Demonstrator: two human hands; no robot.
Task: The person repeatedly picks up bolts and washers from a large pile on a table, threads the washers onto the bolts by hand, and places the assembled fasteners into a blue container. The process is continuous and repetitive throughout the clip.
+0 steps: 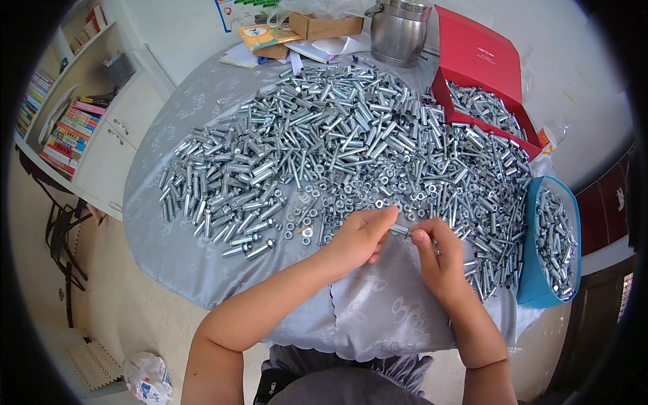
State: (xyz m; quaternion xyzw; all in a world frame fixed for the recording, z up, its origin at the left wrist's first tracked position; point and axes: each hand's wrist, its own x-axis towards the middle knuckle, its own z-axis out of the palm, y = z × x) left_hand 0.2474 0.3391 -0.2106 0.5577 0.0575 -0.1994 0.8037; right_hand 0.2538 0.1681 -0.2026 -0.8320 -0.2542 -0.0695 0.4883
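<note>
My left hand (368, 235) is closed, thumb up, at the near edge of the heap of metal parts. A short shiny anchor bolt (399, 229) sticks out from its fingers toward the right. My right hand (442, 262) pinches the other end of that piece between thumb and forefinger. The part inside the left fist is hidden. Just beyond the hands lie loose hex nuts and washers (354, 198). Finished-looking anchor bolts with sleeves and nuts (246, 239) form a group to the left. Long thin bolts and sleeves (358, 121) are piled farther back.
A grey patterned cloth (182, 246) covers the round table. At right stand a blue bin (532, 246) and an open red box (476, 40), both holding metal parts. A steel pot (399, 34), a cardboard box (325, 25) and papers are at the back. A bookshelf (101, 162) is left.
</note>
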